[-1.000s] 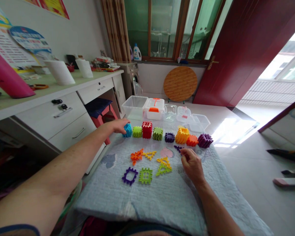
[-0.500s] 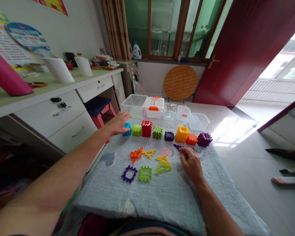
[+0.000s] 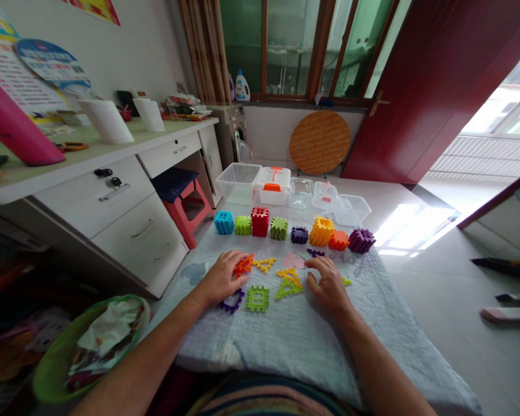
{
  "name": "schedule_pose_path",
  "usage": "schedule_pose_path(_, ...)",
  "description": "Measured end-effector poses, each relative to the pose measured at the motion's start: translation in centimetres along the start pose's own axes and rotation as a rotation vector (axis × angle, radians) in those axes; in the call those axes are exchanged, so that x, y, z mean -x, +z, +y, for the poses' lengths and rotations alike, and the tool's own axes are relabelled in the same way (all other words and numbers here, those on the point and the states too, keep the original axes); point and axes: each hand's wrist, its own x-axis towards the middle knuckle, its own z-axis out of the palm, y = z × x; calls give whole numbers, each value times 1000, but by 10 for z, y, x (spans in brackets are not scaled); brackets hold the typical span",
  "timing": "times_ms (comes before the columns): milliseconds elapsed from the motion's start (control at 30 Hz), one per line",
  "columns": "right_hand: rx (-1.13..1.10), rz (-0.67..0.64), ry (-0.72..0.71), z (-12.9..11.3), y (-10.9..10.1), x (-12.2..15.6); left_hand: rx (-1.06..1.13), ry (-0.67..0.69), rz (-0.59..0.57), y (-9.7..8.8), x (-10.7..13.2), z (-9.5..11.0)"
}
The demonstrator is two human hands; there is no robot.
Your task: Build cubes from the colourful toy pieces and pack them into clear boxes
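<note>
A: The left hand has come off the blue stack and down to the orange pieces; the right hand has spread its fingers a little.

B: What is it all on?

A: The cloth, with clear boxes along its far end.

B: And the hands?

A: Well apart, both low over the cloth. The left has its fingers at the far side of the orange pieces and its thumb at the near side; whether it is clamped on them, I cannot tell. The right has a gap between thumb and forefinger.

B: The stacks?

A: Eight in a row before the boxes, blue at the left end, purple stack at the right.

B: Then the squares.

A: A green square lies flat beside a purple square, which the left hand partly hides.

B: Triangles?

A: One yellow, just right of the orange pieces; another yellow touching a lime triangle, between the hands; a purple triangle just beyond the right fingertips.
</note>
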Motion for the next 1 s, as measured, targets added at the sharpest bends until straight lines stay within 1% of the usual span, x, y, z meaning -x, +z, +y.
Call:
schedule_pose_path(100, 2, -72, -44, -5, 2, 1, -19, -28, -4, 2, -9, 1)
schedule_pose_path(200, 6, -96, -82, -9, 6, 1, -33, -45, -28, 4, -17, 2)
schedule_pose_path(267, 17, -110, -93, -12, 9, 0, -33, -35, -23, 6, -23, 3)
schedule_pose_path(367, 45, -156, -101, -15, 14, 0, 5, -22, 47, 10, -30, 5)
schedule_pose_path(433, 55, -187, -107, -15, 17, 0, 69, -20, 113, 14, -32, 6)
schedule_pose_path(500, 53, -195, -117, -14, 20, 0, 148, -12, 155, 18, -31, 4)
schedule_pose_path(567, 24, -188, -122, -14, 21, 0, 215, -3, 170, 22, -29, 2)
schedule_pose_path(667, -76, -155, -99, -16, 22, 0, 254, -14, 175, 24, -26, -3)
schedule_pose_path(767, -125, -54, -58, -18, 19, -2, 260, -13, 193, 24, -23, -4)
schedule_pose_path(833, -85, 45, -48, -18, 17, -3, 271, -8, 213, 23, -22, -4)
schedule_pose_path(900, -10, 109, -54, -16, 15, -4, 280, -10, 243, 22, -22, -3)
schedule_pose_path(933, 28, 114, -58, -14, 14, -4, 279, -16, 257, 22, -21, -3)
schedule_pose_path(1000, 84, 60, -75, -11, 13, -4, 269, -42, 272, 22, -21, -3)
